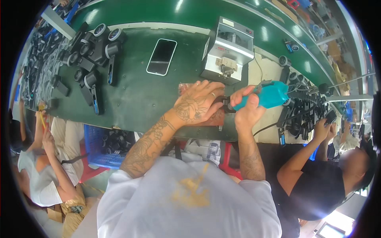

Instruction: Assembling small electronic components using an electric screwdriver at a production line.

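My right hand (pixel 249 109) is wrapped round a teal electric screwdriver (pixel 274 95), which lies nearly level with its dark nose pointing left. Close to that nose is my left hand (pixel 198 102), back upward, over a reddish pad (pixel 214 119) on the green bench mat. A small dark part (pixel 223 100) shows between my left thumb and fingers, at the screwdriver's nose. My left palm covers most of whatever it grips, so its kind is hidden.
A grey boxy machine (pixel 228 51) stands beyond my hands. Left of it lie a phone (pixel 162 56) and several black devices with round heads (pixel 93 51). More black parts (pixel 303 115) crowd the right side. A blue crate (pixel 103 146) stands below. Co-workers sit left and right (pixel 317 186).
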The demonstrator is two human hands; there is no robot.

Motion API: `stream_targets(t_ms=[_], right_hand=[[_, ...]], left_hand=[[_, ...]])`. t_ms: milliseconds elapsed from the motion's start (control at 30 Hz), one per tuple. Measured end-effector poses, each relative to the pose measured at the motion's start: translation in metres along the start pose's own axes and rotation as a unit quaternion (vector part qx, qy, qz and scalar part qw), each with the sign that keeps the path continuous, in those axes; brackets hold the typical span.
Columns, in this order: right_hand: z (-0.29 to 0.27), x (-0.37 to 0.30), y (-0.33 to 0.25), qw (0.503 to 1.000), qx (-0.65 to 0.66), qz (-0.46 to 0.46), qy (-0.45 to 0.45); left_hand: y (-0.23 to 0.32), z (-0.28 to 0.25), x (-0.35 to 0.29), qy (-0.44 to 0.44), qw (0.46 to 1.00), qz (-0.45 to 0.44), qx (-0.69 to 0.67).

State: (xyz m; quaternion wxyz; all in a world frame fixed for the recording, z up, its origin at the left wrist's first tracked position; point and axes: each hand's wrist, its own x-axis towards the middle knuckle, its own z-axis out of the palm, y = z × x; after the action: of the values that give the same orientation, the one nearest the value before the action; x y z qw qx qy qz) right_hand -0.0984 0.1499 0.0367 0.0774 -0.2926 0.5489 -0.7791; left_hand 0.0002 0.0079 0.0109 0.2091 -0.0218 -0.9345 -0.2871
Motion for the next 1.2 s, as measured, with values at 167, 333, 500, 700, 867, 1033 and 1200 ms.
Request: stream_targets(t_ms=[167, 333, 500, 700, 867, 1033, 1200], right_hand=[[-0.002, -0.012, -0.003, 0.995, -0.029, 0.062, 0.077], [-0.023, -0.035, -0.039, 0.986, 0.131, 0.042, 0.098], [-0.040, -0.079, -0.042, 0.986, 0.116, 0.018, 0.116], [-0.036, -0.083, -0.052, 0.996, -0.016, 0.073, 0.055], [-0.054, -0.097, -0.052, 0.995, 0.022, 0.066, 0.066], [-0.068, -0.094, -0.064, 0.993, 0.016, 0.095, 0.067], [-0.090, -0.100, -0.067, 0.987, 0.025, 0.111, 0.113]], left_hand=[[-0.004, 0.003, -0.012, 0.064, 0.994, 0.088, 0.016], [0.021, 0.001, -0.045, 0.066, 0.981, 0.147, 0.107], [-0.012, -0.122, -0.071, 0.270, 0.922, -0.279, -0.004], [-0.114, -0.200, -0.097, 0.357, 0.839, -0.184, 0.367], [0.024, -0.081, 0.043, 0.200, 0.972, -0.124, 0.008], [0.065, 0.105, 0.176, 0.064, 0.979, -0.006, -0.196], [0.065, 0.219, 0.301, 0.007, 0.995, -0.066, -0.078]])
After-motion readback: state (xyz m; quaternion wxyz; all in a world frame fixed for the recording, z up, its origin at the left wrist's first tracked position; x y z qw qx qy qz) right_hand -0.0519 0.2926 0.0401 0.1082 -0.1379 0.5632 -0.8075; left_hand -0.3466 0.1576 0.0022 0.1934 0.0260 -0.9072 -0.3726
